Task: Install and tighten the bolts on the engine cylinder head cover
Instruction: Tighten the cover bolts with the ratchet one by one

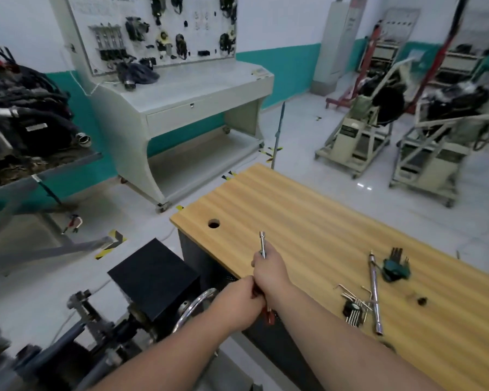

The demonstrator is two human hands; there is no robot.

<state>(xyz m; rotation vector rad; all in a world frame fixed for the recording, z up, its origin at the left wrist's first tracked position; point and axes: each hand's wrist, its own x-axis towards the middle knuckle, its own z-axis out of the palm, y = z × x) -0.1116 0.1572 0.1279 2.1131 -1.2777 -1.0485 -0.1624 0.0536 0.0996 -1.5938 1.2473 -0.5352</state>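
Note:
Both hands meet over the near left edge of the wooden table [308, 221]. My right hand [268, 270] grips a slim metal socket driver [262, 244] whose shaft sticks up past the fingers. Its dark red handle end [269, 317] shows below my wrist. My left hand [242, 300] is curled around that lower handle part. No bolts or cylinder head cover can be made out. An engine stand with a metal hand wheel [194, 309] sits blurred at the lower left.
On the table to the right lie a long socket wrench [374, 292], a set of hex keys [353, 304], a green hex key holder [394, 268] and a small dark part [421, 300]. A black box [153, 277] stands left of the table. A grey training bench [181, 103] stands behind.

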